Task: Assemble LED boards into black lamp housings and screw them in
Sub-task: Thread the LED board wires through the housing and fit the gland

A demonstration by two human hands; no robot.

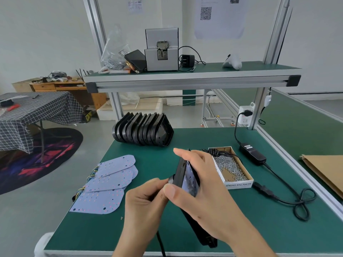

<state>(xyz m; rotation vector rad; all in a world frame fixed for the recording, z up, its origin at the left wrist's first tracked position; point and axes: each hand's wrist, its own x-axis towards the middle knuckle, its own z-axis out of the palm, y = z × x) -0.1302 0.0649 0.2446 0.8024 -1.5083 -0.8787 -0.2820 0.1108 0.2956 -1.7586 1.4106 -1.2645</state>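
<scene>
Above green mat (pixel 141 230), right hand (pixel 209 197) grips tilted lamp housing (pixel 182 169).

Two bare forearms enter from the lower edge of the frame, ending in the left hand (pixel 146 197) at lower centre and the right hand (pixel 202 184) just right of it. No sleeves, gloves, rings or watch show. Fingernails are short and unpainted, the right thumbnail plainly visible.

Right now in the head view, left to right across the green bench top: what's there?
LED boards → left hand → black housing held by right hand → box of screws → power adapter.
</scene>
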